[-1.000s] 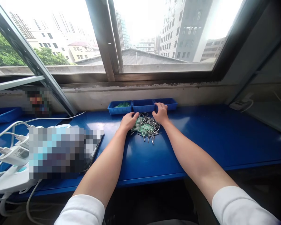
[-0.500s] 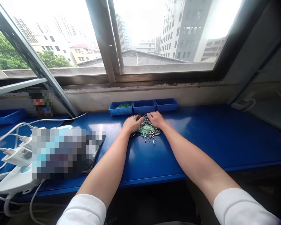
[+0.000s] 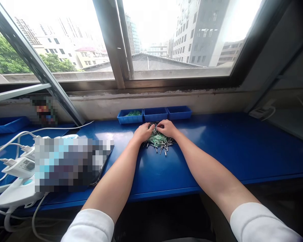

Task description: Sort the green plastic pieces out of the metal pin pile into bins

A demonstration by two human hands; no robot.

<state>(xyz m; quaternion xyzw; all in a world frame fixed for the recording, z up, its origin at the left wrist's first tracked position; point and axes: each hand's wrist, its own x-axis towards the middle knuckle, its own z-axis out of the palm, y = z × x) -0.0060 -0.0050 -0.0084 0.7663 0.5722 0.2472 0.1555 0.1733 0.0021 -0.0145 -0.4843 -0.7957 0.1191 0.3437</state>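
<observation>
A loose pile of small silver metal rods (image 3: pixel 164 147), mixed with crumpled green translucent pieces (image 3: pixel 157 139), lies on the blue table. My left hand (image 3: pixel 142 131) is at the pile's left side, fingers bent and thumb near them. Opposite it, my right hand (image 3: pixel 168 128) curls over the pile's far right part, fingers drawn in toward the thumb. The two hands almost meet above the far side of the pile. What lies between the fingertips of either hand is too small and partly hidden to make out. Several rods point out toward the front edge.
Behind the pile stand three joined blue bins: the left bin (image 3: pixel 130 120) holds green pieces, beside the middle bin (image 3: pixel 156 117) and right bin (image 3: pixel 179 115). A white power strip (image 3: pixel 17 195) with plugs and cables is at left, near a blurred-out object (image 3: pixel 65 164). A metal post (image 3: pixel 63 101) rises behind.
The fingers of my right hand have curled inward, and my left thumb and fingers have drawn closer together. Both hands stay at the pile; the bins have not moved.
</observation>
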